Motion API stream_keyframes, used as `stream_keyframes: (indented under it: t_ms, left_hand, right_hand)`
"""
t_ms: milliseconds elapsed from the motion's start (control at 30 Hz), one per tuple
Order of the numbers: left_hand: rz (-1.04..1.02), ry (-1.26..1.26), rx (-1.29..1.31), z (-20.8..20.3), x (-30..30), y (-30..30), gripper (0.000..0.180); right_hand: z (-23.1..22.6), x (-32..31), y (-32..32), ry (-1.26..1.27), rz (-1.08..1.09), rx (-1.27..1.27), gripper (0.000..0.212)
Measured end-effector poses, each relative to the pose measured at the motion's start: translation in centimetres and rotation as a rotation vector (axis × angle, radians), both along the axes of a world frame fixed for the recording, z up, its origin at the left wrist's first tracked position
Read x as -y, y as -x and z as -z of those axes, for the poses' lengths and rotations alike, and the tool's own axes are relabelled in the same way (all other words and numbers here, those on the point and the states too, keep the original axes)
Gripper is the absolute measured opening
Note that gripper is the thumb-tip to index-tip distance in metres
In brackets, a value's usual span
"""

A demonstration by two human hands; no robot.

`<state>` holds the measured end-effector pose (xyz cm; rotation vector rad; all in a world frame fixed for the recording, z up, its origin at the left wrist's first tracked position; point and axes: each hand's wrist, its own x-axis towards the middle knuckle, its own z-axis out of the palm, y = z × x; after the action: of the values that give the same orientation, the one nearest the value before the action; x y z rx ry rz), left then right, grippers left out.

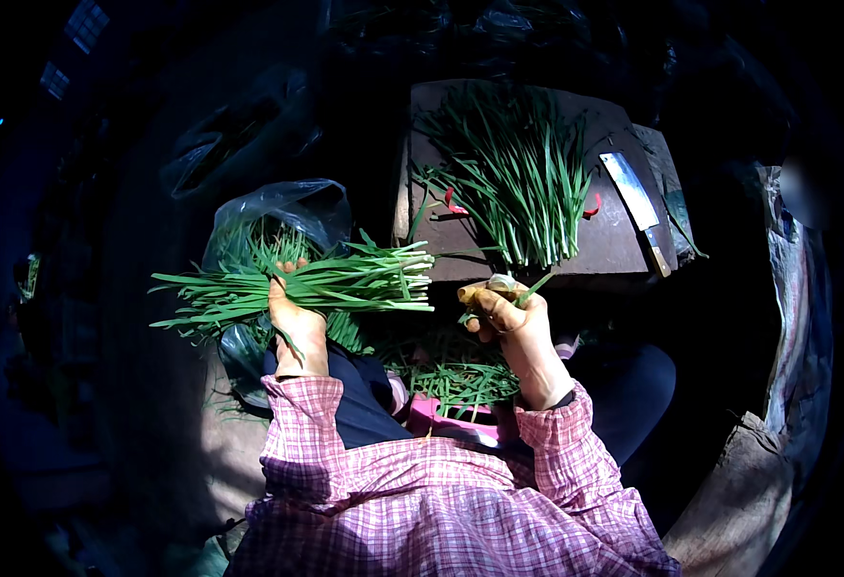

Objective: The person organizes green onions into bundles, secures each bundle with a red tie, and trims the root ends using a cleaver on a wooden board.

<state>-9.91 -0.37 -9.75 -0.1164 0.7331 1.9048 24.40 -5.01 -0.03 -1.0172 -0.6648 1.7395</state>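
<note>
My left hand (295,317) is closed around a bunch of garlic chives (359,277), held sideways with the pale cut stems to the right and the leaf tips to the left. Just right of those stem ends, apart from them, is my right hand (508,310), its fingers curled in a pinch. A short piece of green leaf (535,288) sticks out from between thumb and fingers. The fingertips look yellowish. Below both hands, a pink basin (429,413) between my legs holds loose green trimmings (465,383).
Ahead stands a board (614,240) bearing a pile of chives (523,183) over a red strip (592,205). A cleaver (630,192) lies at its right side. To the left is a clear plastic bag (321,204) with more greens. A pale sack (785,298) stands far right.
</note>
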Motion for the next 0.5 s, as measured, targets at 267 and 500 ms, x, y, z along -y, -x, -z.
stream_keyframes:
  t_ms: [267,500]
  left_hand:
    - [0.077,-0.082,-0.046,-2.8,1.2,-2.9,0.021]
    - [0.128,-0.144,-0.244,-2.9,1.5,-3.7,0.013]
  right_hand:
    - [0.7,-0.5,0.6,-0.029,-0.198,-0.063,0.024]
    - [2.9,-1.4,3.0,-0.753,0.169,0.548,0.030]
